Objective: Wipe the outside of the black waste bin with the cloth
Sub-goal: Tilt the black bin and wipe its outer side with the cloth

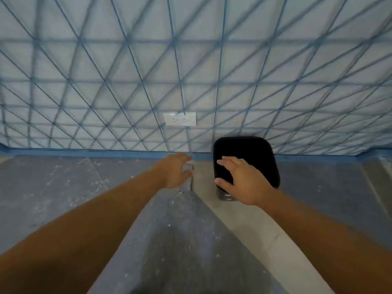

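With both arms stretched forward, right hand (237, 179) spread wide, fingers straight, over near side of black waste bin (250, 153), likely to steady or take hold of it; contact not clear. Left hand (177, 171) loosely open, fingers a little curled beside something pale and blurred at its fingertips, possibly the cloth, cannot tell; no grip visible. Bin on floor (63, 187) against patterned wall (127, 60), just right of and below white socket (179, 119). Dark, rounded-rectangular, opening upward, glossy lower front edge; dirt not discernible. Wiping judged not yet started
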{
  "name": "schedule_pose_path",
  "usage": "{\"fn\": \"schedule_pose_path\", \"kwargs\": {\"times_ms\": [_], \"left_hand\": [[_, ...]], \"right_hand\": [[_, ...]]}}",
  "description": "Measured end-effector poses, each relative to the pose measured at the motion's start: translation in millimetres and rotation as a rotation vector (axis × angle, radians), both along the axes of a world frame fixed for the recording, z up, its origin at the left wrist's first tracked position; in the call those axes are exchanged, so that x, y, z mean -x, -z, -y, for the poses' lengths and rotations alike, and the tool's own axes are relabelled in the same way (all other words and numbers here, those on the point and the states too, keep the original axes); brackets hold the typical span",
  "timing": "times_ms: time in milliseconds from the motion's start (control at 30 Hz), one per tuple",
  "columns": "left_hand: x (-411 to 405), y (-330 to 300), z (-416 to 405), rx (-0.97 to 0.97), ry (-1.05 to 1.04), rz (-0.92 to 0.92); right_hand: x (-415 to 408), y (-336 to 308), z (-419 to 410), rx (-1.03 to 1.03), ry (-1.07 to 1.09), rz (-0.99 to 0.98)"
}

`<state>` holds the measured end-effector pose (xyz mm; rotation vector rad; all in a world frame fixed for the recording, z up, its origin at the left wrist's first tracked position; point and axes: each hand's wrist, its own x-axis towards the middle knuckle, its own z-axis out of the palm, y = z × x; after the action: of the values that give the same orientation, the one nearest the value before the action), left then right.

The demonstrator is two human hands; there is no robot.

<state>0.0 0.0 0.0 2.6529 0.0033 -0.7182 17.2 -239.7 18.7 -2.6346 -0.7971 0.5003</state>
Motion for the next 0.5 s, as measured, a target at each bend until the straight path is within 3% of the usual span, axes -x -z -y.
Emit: {"fn": "schedule_pose_path", "kwargs": {"times_ms": [267,500], "left_hand": [[-40,199,-18,-0.029,-0.006,0.035],[-51,300,-21,0.049,-0.08,0.096]], "right_hand": [[-16,140,-22,0.171,0.088,0.105],[-10,189,-26,0.263,0.212,0.292]]}}
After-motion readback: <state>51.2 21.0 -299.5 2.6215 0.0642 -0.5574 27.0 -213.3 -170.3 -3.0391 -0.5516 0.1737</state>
